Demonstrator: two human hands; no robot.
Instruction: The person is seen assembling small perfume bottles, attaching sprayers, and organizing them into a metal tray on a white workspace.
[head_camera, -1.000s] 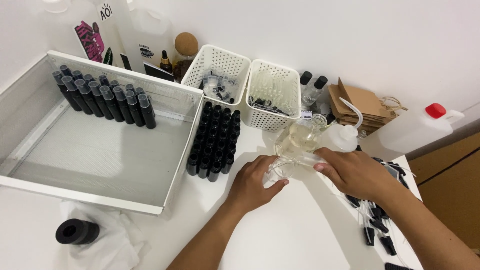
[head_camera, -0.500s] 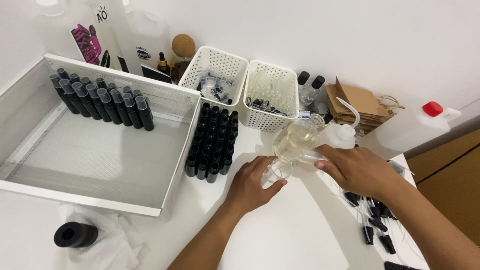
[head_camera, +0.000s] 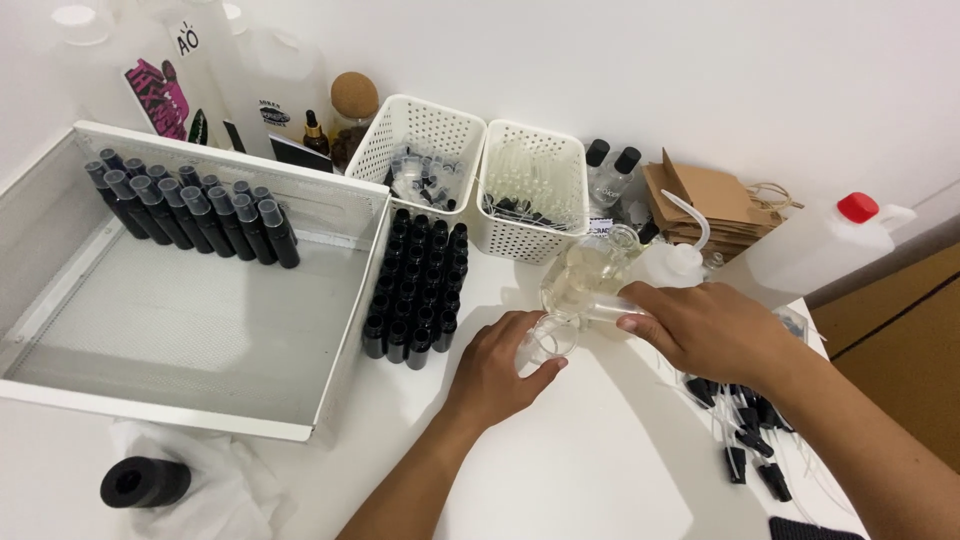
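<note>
My right hand (head_camera: 712, 328) grips a clear glass flask (head_camera: 585, 270) of pale yellowish liquid, tilted toward the left. Its mouth is over a small clear funnel or cup (head_camera: 548, 338) that my left hand (head_camera: 497, 372) holds on the white table. What sits under the funnel is hidden by my fingers. A block of small black bottles (head_camera: 415, 285) without caps stands just left of my left hand.
A white mesh tray (head_camera: 190, 330) at left holds a row of capped black spray bottles (head_camera: 190, 210). Two white baskets (head_camera: 530, 190) stand behind. Loose black spray pumps (head_camera: 745, 430) lie at right. A white jug with red cap (head_camera: 820, 245), brown paper bags (head_camera: 710, 200) and a black roll (head_camera: 145, 482) are around.
The flask has tipped a little further toward the funnel, and both hands have stayed nearly in place. The view has shifted slightly.
</note>
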